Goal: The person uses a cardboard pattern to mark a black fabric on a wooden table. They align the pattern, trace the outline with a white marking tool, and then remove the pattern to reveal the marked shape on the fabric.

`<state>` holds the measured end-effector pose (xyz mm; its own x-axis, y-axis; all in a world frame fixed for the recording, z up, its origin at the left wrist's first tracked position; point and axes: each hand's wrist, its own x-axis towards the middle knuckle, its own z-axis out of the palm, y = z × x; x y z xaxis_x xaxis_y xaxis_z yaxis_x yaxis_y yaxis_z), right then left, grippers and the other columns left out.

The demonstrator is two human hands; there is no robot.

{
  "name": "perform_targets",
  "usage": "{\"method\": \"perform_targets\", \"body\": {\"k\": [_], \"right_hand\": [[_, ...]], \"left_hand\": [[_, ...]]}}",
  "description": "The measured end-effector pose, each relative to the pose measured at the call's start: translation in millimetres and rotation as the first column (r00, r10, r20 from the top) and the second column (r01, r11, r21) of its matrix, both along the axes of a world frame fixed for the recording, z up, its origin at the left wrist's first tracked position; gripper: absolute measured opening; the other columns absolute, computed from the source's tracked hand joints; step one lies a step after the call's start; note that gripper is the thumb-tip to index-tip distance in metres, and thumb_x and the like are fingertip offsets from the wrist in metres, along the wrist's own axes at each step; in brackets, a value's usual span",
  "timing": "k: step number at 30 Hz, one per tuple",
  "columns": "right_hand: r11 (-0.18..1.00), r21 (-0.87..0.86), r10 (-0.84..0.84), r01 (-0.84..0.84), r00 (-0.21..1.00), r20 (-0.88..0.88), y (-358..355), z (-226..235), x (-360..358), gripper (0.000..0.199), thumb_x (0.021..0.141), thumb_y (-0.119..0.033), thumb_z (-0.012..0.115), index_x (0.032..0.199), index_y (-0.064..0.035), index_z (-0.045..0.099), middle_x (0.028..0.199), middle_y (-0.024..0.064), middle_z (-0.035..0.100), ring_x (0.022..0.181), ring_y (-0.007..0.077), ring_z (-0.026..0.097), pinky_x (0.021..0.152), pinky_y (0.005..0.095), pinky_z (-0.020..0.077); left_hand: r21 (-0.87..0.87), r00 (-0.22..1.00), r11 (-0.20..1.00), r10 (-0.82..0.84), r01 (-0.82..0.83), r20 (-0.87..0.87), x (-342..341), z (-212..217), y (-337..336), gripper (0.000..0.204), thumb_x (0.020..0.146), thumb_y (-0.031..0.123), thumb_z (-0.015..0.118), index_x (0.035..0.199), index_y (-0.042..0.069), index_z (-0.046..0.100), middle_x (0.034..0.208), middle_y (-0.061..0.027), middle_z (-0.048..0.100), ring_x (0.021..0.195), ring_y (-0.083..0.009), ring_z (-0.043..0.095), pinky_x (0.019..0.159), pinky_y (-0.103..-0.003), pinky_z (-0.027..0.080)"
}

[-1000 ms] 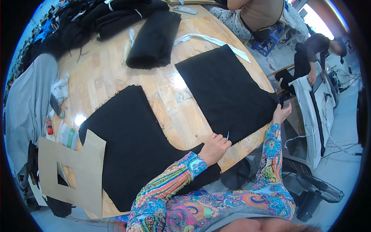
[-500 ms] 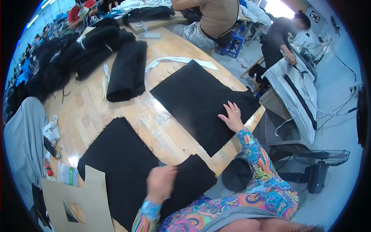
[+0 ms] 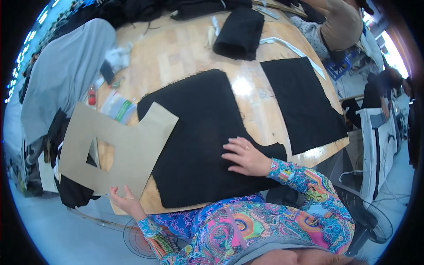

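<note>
My right hand (image 3: 248,158) lies with fingers spread on a large black fabric piece (image 3: 194,132) in front of me. Beside the lower edge of a tan cardboard template (image 3: 132,137) is my left hand (image 3: 126,202), palm partly up. A thin, pale, pen-like stick (image 3: 107,195) shows at its fingers; its exact kind is too small to tell. The template has a square cutout and overlaps the left side of the fabric. To the right, a second black fabric piece (image 3: 304,104) lies flat, apart from both hands.
Toward the back are a folded black fabric bundle (image 3: 240,33) and a white strip (image 3: 293,51). A plastic packet (image 3: 118,107), a red bottle (image 3: 92,95) and a grey-draped object (image 3: 66,70) are at left. Fans stand below the table edge; other people work at the back right.
My view has turned left. My right hand has moved from the right fabric piece onto the nearer one. My left hand has moved from above the near fabric to the template's lower edge.
</note>
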<state>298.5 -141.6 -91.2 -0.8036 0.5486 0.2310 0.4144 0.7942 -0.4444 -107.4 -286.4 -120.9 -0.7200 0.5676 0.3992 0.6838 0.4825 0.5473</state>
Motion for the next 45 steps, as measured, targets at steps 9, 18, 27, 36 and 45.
{"method": "perform_targets", "body": {"k": [9,18,27,36,45], "right_hand": [[0.999,-0.043,0.019,-0.013,0.992,0.128,-24.3,8.5,-22.9,0.058,0.079,-0.034,0.07,0.127,-0.0075,0.051,0.137,0.0154,0.042,0.132,0.0359,0.033,0.109,0.0532,0.0262],[0.956,-0.078,-0.293,0.283,0.936,-0.196,4.0,27.8,-45.5,0.029,0.074,-0.012,0.073,0.1,-0.0042,0.065,0.108,0.0128,0.058,0.102,0.0322,0.055,0.091,0.0413,0.0427],[0.852,-0.008,-0.506,0.524,0.819,-0.272,187.7,-27.5,-2.4,0.015,0.079,-0.017,0.068,0.09,-0.0056,0.068,0.091,0.0132,0.063,0.093,0.0313,0.057,0.084,0.039,0.0434],[0.723,-0.041,-0.673,0.689,0.69,-0.267,234.0,-73.1,-47.2,0.015,0.074,-0.018,0.074,0.081,-0.0073,0.067,0.09,0.013,0.059,0.093,0.0323,0.053,0.087,0.041,0.0404],[0.767,0.097,-0.565,0.634,0.739,-0.367,244.5,-94.0,-40.1,0.013,0.075,-0.015,0.072,0.078,-0.0074,0.063,0.095,0.0117,0.058,0.098,0.0302,0.051,0.09,0.0409,0.0349]], "left_hand": [[-0.016,0.947,0.976,0.215,-0.218,0.24,-58.9,-30.6,-4.5,0.046,0.08,0.019,0.073,0.111,-0.002,0.047,0.11,-0.0203,0.053,0.105,-0.0321,0.049,0.092,-0.04,0.038],[0.086,0.977,0.974,0.213,-0.211,-0.015,-54.2,-20.9,-3.0,0.034,0.079,0.01,0.072,0.102,0.001,0.049,0.111,-0.0194,0.055,0.104,-0.0322,0.051,0.09,-0.039,0.041],[0.348,-0.148,-0.038,-0.944,0.937,0.294,218.2,18.3,72.7,0.014,0.075,0.007,0.068,0.083,0.008,0.057,0.084,-0.0088,0.059,0.082,-0.0281,0.057,0.074,-0.039,0.048],[0.001,-0.257,-0.263,-0.945,0.965,0.203,300.2,-1.3,77.9,0.008,0.075,0.008,0.06,0.082,0.006,0.058,0.078,-0.0076,0.059,0.08,-0.0254,0.057,0.07,-0.035,0.041],[0.278,-0.318,-0.211,-0.844,0.937,0.431,299.2,11.9,82.5,0.008,0.073,0.001,0.057,0.078,0.007,0.057,0.076,-0.0059,0.059,0.08,-0.0247,0.057,0.073,-0.036,0.04]]}}
